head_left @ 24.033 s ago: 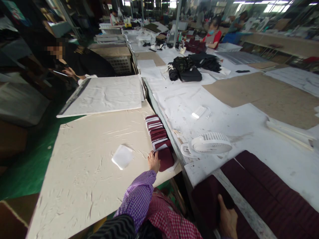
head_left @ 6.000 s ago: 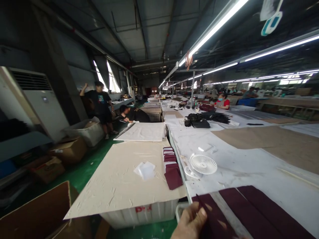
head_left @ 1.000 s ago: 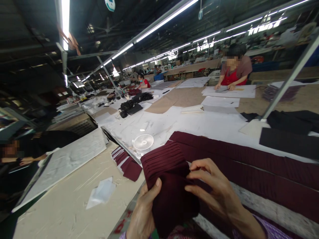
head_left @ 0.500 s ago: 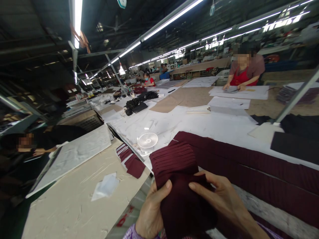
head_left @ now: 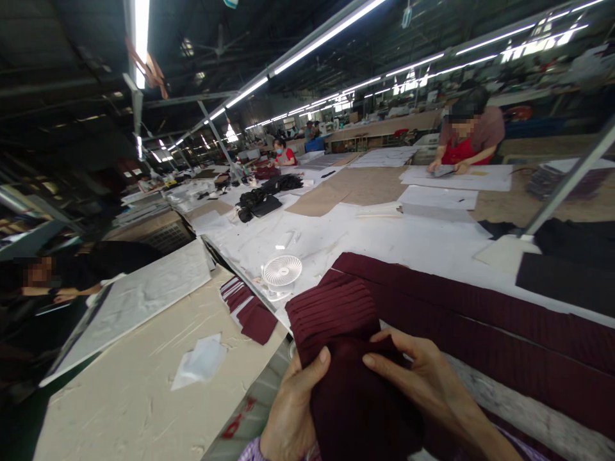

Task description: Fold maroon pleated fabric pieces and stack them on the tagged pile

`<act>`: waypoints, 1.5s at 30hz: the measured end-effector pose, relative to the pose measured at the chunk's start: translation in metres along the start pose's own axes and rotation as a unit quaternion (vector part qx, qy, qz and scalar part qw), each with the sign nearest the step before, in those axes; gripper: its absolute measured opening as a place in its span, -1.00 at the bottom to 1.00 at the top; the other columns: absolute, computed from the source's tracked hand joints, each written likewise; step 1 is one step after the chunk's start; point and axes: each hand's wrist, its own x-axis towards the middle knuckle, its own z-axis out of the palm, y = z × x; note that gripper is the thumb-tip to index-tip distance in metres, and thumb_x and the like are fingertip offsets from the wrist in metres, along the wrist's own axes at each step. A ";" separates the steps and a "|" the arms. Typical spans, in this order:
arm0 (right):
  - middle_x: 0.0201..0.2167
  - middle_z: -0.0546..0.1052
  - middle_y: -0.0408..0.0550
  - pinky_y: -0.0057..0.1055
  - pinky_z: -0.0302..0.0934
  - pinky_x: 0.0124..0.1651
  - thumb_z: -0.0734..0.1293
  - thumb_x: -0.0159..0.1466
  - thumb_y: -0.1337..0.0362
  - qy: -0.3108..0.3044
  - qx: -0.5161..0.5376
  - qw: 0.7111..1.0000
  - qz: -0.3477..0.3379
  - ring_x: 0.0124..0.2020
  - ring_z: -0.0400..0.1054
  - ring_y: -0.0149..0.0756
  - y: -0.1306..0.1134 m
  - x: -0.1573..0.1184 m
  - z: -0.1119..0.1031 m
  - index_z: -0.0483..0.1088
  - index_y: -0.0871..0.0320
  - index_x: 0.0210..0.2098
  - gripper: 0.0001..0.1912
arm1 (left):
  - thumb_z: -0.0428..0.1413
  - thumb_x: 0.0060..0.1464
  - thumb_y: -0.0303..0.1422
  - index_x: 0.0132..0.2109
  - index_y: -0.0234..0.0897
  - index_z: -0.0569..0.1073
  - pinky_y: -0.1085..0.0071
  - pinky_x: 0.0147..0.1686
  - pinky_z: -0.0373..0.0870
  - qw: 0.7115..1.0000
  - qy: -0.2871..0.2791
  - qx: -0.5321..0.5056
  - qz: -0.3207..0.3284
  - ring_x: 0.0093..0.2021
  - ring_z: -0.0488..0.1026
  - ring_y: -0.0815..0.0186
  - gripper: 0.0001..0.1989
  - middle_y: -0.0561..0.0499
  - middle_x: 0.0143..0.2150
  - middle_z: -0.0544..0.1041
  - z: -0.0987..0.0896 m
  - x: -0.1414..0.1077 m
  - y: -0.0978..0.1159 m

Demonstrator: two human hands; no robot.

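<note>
Maroon cloth (head_left: pixel 365 397) | left hand (head_left: pixel 294 402): fingers grip its left edge | right hand (head_left: pixel 430 378): fingers pinch its right side | white fan (head_left: pixel 282 271) stands beyond | cloth partly hides maroon strips (head_left: pixel 471 304)

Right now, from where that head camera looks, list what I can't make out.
All in the head view:
Left hand: most fingers hidden behind the maroon piece.
Maroon strips: far ends cut off by the right edge.
Red marking on the pale bin: too blurred to read.
Grey item at the hands of the co-worker in red: too small to identify.
</note>
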 end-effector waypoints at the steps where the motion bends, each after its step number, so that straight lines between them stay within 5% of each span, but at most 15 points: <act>1: -0.46 0.49 -0.11 -0.43 0.24 -0.44 0.38 0.19 0.06 0.017 -0.024 0.999 -0.016 -0.43 0.36 -0.32 0.001 0.001 -0.001 0.46 0.16 -0.32 -0.73 | 0.27 0.03 -0.40 0.00 -0.32 0.57 0.21 0.16 0.38 1.000 0.005 0.001 0.002 -0.01 0.54 0.11 -0.66 -0.14 -0.12 0.63 0.000 0.001 0.001; 5: -0.41 0.37 -0.20 -0.47 0.23 -0.38 0.44 0.18 0.24 0.123 -0.096 0.974 -0.166 -0.45 0.27 -0.43 0.006 0.003 -0.005 0.42 0.07 -0.10 -0.71 | 0.26 0.04 -0.40 0.04 -0.29 0.55 0.18 0.20 0.34 1.000 -0.004 -0.013 0.003 0.01 0.53 0.09 -0.63 -0.14 -0.09 0.62 0.001 0.002 0.005; 8: -0.39 0.30 -0.22 -0.52 0.23 -0.36 0.43 0.23 0.21 0.110 -0.085 0.964 -0.226 -0.42 0.22 -0.46 0.005 0.006 -0.009 0.38 -0.06 0.02 -0.63 | 0.27 0.02 -0.40 0.04 -0.30 0.56 0.14 0.21 0.32 1.000 -0.015 -0.016 -0.011 0.00 0.54 0.06 -0.61 -0.17 -0.08 0.61 -0.001 0.001 0.007; 14: -0.44 0.32 -0.19 -0.51 0.18 -0.48 0.46 0.15 0.01 0.056 0.005 0.991 -0.122 -0.50 0.18 -0.45 -0.008 0.010 -0.012 0.46 0.08 -0.16 -0.63 | 0.25 0.04 -0.44 -0.05 -0.28 0.59 0.13 0.15 0.37 1.000 -0.016 -0.014 -0.023 -0.11 0.58 0.09 -0.71 -0.14 -0.16 0.63 -0.004 0.000 0.007; 19: -0.54 0.29 -0.16 -0.45 0.10 -0.47 0.39 0.15 -0.04 0.015 -0.019 0.999 -0.033 -0.50 0.15 -0.40 -0.009 0.005 -0.007 0.38 0.17 -0.50 -0.62 | 0.27 0.02 -0.42 -0.05 -0.29 0.59 0.15 0.12 0.39 1.000 -0.007 -0.009 -0.015 -0.12 0.58 0.10 -0.70 -0.14 -0.19 0.64 -0.005 0.002 0.008; 25: -0.56 0.27 -0.13 -0.40 0.07 -0.46 0.33 0.13 -0.13 0.000 -0.019 0.999 0.033 -0.50 0.12 -0.37 -0.003 0.002 0.000 0.35 0.18 -0.53 -0.54 | 0.31 -0.04 -0.40 -0.18 -0.32 0.60 0.14 0.11 0.40 1.000 -0.002 -0.008 -0.011 -0.07 0.56 0.05 -0.78 -0.15 -0.18 0.63 -0.007 0.003 0.007; 39: -0.52 0.32 -0.12 -0.41 0.12 -0.46 0.31 0.19 -0.09 -0.039 -0.030 0.999 0.022 -0.47 0.18 -0.34 -0.002 0.004 -0.003 0.38 0.16 -0.47 -0.59 | 0.26 0.04 -0.40 -0.13 -0.27 0.59 0.16 0.16 0.35 1.000 -0.014 -0.025 -0.010 -0.05 0.56 0.11 -0.79 -0.09 -0.19 0.64 -0.007 0.004 0.005; 45: -0.45 0.32 -0.21 -0.47 0.17 -0.37 0.45 0.17 0.14 0.064 -0.075 0.983 -0.154 -0.44 0.22 -0.42 -0.002 0.009 -0.008 0.45 0.03 -0.17 -0.74 | 0.25 0.06 -0.40 -0.04 -0.34 0.56 0.17 0.14 0.38 0.999 -0.024 -0.023 -0.022 -0.08 0.57 0.13 -0.71 -0.14 -0.19 0.63 -0.009 0.005 0.005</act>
